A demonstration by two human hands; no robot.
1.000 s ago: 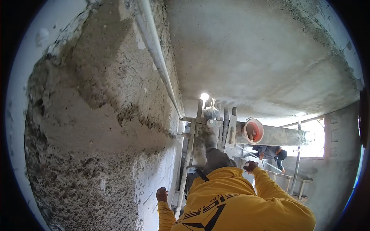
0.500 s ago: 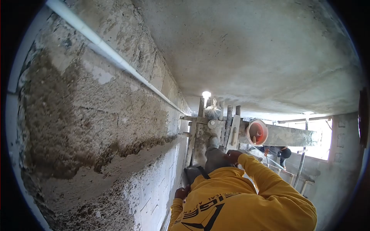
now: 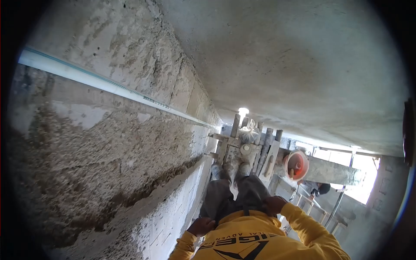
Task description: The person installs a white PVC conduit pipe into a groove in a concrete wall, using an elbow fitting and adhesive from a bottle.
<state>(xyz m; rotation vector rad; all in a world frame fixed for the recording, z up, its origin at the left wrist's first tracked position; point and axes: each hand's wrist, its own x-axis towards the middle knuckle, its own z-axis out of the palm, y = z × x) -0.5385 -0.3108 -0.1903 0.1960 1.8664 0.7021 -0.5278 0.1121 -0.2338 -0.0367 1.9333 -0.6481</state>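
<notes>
Rough grey wall [image 3: 104, 164] is filling the view from seven to eleven o'clock, and a smooth grey ceiling [image 3: 281, 65] is spreading from twelve to two. A long white pipe [image 3: 95, 82] is running along the wall, from ten o'clock in toward the middle.

Dark pants [image 3: 234, 200] are showing between five and six o'clock, just above the yellow shirt [image 3: 260, 238]. The left hand [image 3: 201, 226] is touching the pants near six o'clock. Its fingers are bending in — I cannot tell if they are pinching any cloth. The right hand [image 3: 275, 205] is resting on the other side of the pants, between four and five o'clock. Its fingers are curling too, but their tips are hiding, so I cannot tell how far open they are or if they are holding cloth.

Both feet [image 3: 244, 169] are pointing up toward twelve o'clock. Past them, a round white lid [image 3: 245, 148] is sitting close to a tied plastic bag [image 3: 249, 133]. A bucket [image 3: 296, 166], red inside, is standing between three and four o'clock. Beyond it — at four o'clock — another person [image 3: 314, 189] is bending down near a bright window [image 3: 366, 173].
</notes>
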